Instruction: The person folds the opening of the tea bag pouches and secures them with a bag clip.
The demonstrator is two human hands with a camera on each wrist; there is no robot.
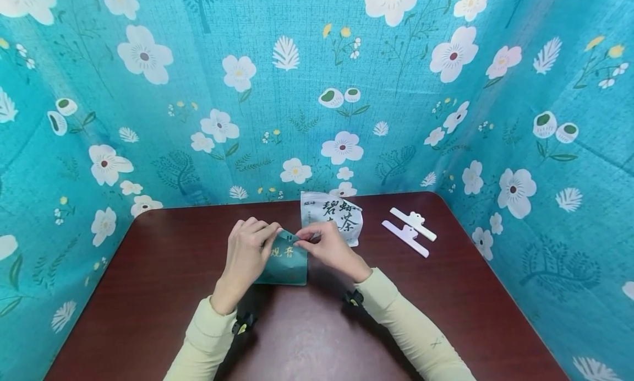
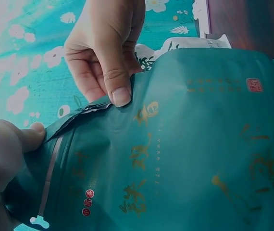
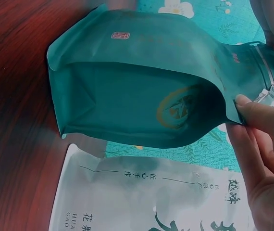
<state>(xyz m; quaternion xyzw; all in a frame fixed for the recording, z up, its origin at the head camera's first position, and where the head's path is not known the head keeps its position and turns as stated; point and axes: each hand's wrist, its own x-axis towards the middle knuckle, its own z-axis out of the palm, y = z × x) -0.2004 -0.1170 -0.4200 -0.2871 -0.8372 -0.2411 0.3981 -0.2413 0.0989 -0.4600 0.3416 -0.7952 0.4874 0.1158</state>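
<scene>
Green pouch point(image 1: 287, 270), one: is being held between two hands; left hand point(image 1: 249, 246): is gripping its upper edge; right hand point(image 1: 331, 248): is pinching that edge, thumb against fingers; pale pouch point(image 1: 317, 206), one: is lying just beyond the right hand; clips, two (white clip point(image 1: 413, 223), lavender clip point(image 1: 405, 238)): are lying to that hand's right
</scene>
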